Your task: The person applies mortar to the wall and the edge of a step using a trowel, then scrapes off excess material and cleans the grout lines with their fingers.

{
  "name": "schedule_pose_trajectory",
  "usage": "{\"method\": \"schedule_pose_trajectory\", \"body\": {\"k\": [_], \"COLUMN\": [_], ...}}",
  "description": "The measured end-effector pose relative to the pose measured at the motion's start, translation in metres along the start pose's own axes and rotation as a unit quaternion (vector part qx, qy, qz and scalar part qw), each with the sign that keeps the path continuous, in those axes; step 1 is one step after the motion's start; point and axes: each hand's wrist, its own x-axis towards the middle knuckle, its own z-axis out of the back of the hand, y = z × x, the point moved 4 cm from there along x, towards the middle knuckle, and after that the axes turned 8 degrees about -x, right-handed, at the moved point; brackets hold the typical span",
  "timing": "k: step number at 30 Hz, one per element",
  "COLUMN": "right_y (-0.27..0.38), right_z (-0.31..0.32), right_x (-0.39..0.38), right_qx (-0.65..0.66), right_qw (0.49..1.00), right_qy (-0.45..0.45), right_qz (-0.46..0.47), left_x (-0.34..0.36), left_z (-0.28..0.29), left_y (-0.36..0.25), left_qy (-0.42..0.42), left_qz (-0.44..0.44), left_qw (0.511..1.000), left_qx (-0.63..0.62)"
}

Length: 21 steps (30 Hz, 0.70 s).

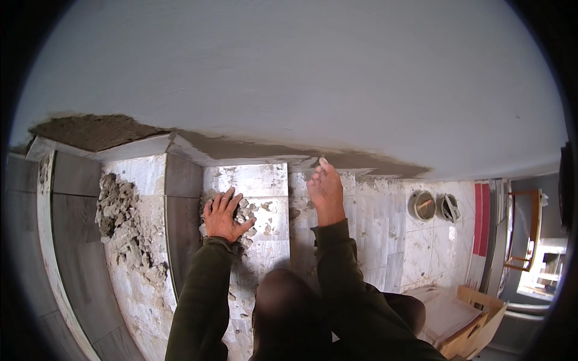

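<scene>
My left hand (226, 216) rests with fingers spread on loose grey rubble (260, 212) atop a tiled step (265, 180). My right hand (325, 189) reaches to the foot of the grey wall (289, 78), fingers bunched around a small pale something that I cannot make out, beside a band of grey mortar (379, 162) along the tile skirting (235, 161). A rougher brown patch of exposed wall (102, 132) lies to the left. My dark green sleeves reach in from the lower edge, with my knees between them.
Tiled steps (75, 246) descend at left, one holding a rubble heap (120, 216). At right sit two buckets (423, 204) (449, 207) on tiles, red strips (481, 216), an open cardboard box (478, 322) at lower right, and a wooden frame (530, 228) near a bright window.
</scene>
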Motion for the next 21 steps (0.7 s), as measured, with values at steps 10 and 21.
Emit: {"method": "schedule_pose_trajectory", "body": {"k": [10,21], "right_y": [0.004,0.043], "right_z": [0.066,0.043], "right_x": [-0.11,-0.234], "right_qx": [-0.165,-0.359], "right_qw": [0.978,0.916], "right_qy": [-0.058,0.021], "right_qz": [0.117,0.176], "left_x": [-0.011,-0.027], "left_z": [0.001,0.029], "left_y": [0.007,-0.054], "left_qy": [-0.029,-0.049], "left_qz": [-0.001,-0.018], "left_qw": [0.999,0.999], "left_qx": [-0.015,0.011]}}
